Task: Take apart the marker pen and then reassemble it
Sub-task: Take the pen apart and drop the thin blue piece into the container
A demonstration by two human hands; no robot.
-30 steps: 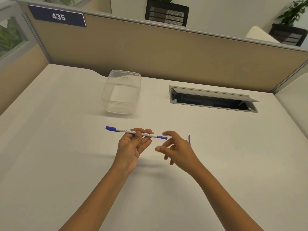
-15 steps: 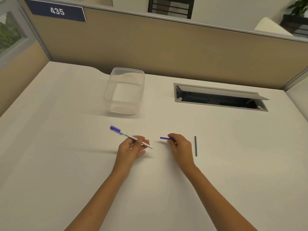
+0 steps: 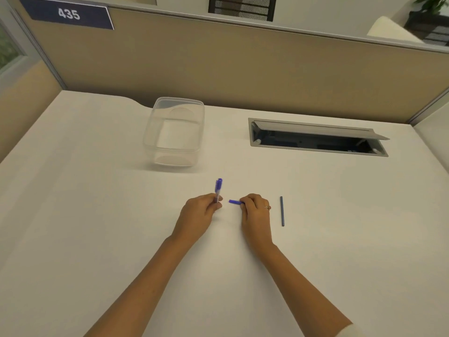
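My left hand (image 3: 199,211) is closed around the marker body (image 3: 218,190), which stands nearly upright out of my fingers, its blue capped end pointing away from me. My right hand (image 3: 255,210) is curled shut on a small blue cap (image 3: 235,202); the cap sticks out of my fingers toward the left hand, with a small gap between it and the marker body. A ring (image 3: 267,207) shows on my right hand. Just to the right of that hand, a thin dark blue rod (image 3: 282,211) lies on the desk (image 3: 97,239), apart from my fingers. Beyond my left hand sits a clear plastic container (image 3: 173,133), and beyond my right hand an open cable hatch (image 3: 315,139).
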